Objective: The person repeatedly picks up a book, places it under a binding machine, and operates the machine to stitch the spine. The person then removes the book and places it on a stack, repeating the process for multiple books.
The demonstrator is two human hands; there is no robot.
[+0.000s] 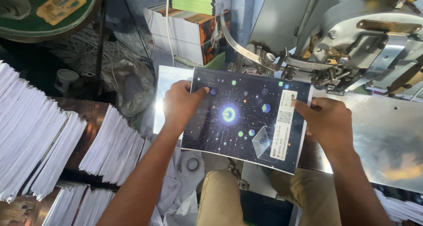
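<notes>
Both hands are on a dark booklet point(246, 120), its glossy cover printed with a glowing ring and small coloured cubes on a starry field, lying flat on the shiny metal surface point(379, 133) of a stitching machine. The left hand point(180, 103) grips the booklet's left edge, thumb pressed on top of the cover near the far left corner, fingers tucked out of sight beneath. The right hand point(325, 120) clamps the right edge, thumb lying across a white label strip point(285, 127) that runs down that side. The booklet's far edge sits just under the machine's grey stitching head point(335, 71), which reaches in from the far right; whether it touches cannot be told. A curved metal arm point(235, 45) sweeps toward that head from the far side. To the left, fanned stacks of white paper sheets point(39, 142) lie on a brown ledge, more of them near the bottom left corner. Farther back stands a pile of bound booklets point(189, 29) with white edges and green ones on top. The person's khaki trousers point(220, 199) show below the booklet.
</notes>
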